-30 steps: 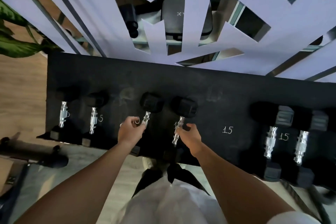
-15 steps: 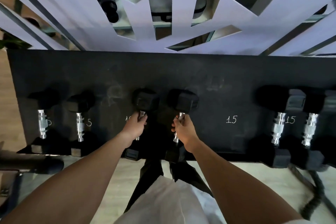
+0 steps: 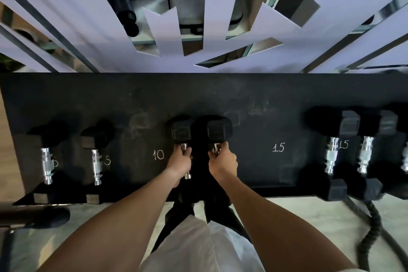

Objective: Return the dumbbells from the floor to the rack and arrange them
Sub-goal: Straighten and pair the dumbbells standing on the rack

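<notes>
Two black hex-head dumbbells with chrome handles sit side by side at the middle of the flat black rack shelf (image 3: 254, 95), and I have one hand on each. My left hand (image 3: 180, 164) is clenched around the handle of the left centre dumbbell (image 3: 180, 131); a short end of chrome shows below the fist. My right hand (image 3: 223, 162) is clenched around the handle of the right centre dumbbell (image 3: 218, 130), with the fingers wrapped over the bar just under the far head. The two far heads stand nearly touching. The near heads are hidden behind my hands and forearms, so I cannot tell whether they rest on the shelf.

A chalked "10" (image 3: 158, 155) lies just left of my left hand. A chalked "15" (image 3: 278, 147) lies to the right of my right hand, on bare shelf.

At the left end, two smaller black dumbbells (image 3: 47, 168) (image 3: 96, 166) lie parallel, each beside a chalked "5". At the right end, larger black dumbbells (image 3: 331, 154) (image 3: 366, 154) lie parallel, with another "15" between them. A black corrugated hose (image 3: 373, 229) runs over the pale floor at lower right.
</notes>
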`<state>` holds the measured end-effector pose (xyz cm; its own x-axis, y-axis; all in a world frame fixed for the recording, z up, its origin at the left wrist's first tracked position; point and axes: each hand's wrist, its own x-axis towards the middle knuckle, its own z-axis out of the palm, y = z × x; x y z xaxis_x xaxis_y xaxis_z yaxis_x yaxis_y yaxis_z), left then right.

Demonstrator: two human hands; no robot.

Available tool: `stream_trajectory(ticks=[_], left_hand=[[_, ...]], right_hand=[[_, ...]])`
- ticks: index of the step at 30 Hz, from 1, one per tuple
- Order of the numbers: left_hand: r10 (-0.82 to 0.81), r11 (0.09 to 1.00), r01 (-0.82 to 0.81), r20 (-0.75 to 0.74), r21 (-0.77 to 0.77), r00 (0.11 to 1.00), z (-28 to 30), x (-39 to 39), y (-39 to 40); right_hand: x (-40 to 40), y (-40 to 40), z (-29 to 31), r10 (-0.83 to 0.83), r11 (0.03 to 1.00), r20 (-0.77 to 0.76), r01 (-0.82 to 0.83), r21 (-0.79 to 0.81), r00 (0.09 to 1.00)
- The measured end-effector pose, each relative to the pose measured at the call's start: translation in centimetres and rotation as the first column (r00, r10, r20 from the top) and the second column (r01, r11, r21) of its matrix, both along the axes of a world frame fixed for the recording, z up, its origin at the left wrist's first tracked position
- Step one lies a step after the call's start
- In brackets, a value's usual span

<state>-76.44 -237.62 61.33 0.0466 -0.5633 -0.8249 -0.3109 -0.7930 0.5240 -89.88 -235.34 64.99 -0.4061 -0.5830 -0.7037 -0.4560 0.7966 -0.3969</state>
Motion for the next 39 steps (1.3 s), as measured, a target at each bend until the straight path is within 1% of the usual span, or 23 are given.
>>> stream_trajectory(ticks=[2, 5, 7, 10, 14, 19, 27, 31, 35, 39], left_hand=[[-0.003, 1.0, 0.003, -0.005, 0.007, 1.0, -0.2, 0.1, 0.0], [0.006, 1.0, -0.005, -0.034, 0.025, 0.999, -0.2, 0.3, -0.1], [0.002, 1.0, -0.001, -0.041, 0.032, 0.999, -0.1, 0.3, -0.3], [-0.026, 0.998, 0.028, -0.043, 0.048, 0.999, 0.1, 0.6, -0.4], [-0.174, 0.984, 0.174, 0.017, 0.025, 0.985, 0.2, 1.0, -0.7], [-0.226, 0.974, 0.226, 0.101, 0.017, 0.969, 0.2, 0.8, -0.8], [-0.21, 0.978, 0.206, 0.112, 0.043, 0.971, -0.1, 0.9, -0.7], [-0.15, 0.988, 0.146, 0.085, 0.059, 0.985, -0.1, 1.3, -0.6], [-0.136, 0.99, 0.131, 0.099, 0.056, 0.986, -0.1, 1.3, -0.7], [-0.136, 0.99, 0.131, 0.101, 0.055, 0.986, 0.4, 0.7, -0.6]], right_hand=[[0.2, 0.0, 0.1, 0.027, 1.0, -0.029, -0.027, -0.001, 0.999], [0.4, -0.2, 0.3, 0.024, 1.0, -0.047, -0.023, 0.01, 0.999], [0.3, -0.3, 0.4, 0.029, 1.0, -0.035, -0.028, 0.013, 0.999], [0.0, -0.4, 0.5, 0.037, 0.999, 0.022, -0.037, 0.037, 0.999], [0.3, -0.7, 0.3, 0.007, 0.997, 0.064, -0.011, 0.071, 0.998], [0.3, -0.3, 0.4, 0.0, 0.999, 0.093, -0.004, 0.045, 0.996], [0.0, -0.3, 0.4, 0.037, 0.998, 0.105, -0.042, 0.044, 0.994], [-0.1, -0.6, 0.3, 0.104, 0.991, 0.135, -0.114, 0.066, 0.985], [0.2, -0.9, 0.3, 0.16, 0.983, 0.13, -0.17, 0.072, 0.978], [0.5, -1.0, 0.5, 0.129, 0.988, 0.15, -0.14, 0.061, 0.98]])
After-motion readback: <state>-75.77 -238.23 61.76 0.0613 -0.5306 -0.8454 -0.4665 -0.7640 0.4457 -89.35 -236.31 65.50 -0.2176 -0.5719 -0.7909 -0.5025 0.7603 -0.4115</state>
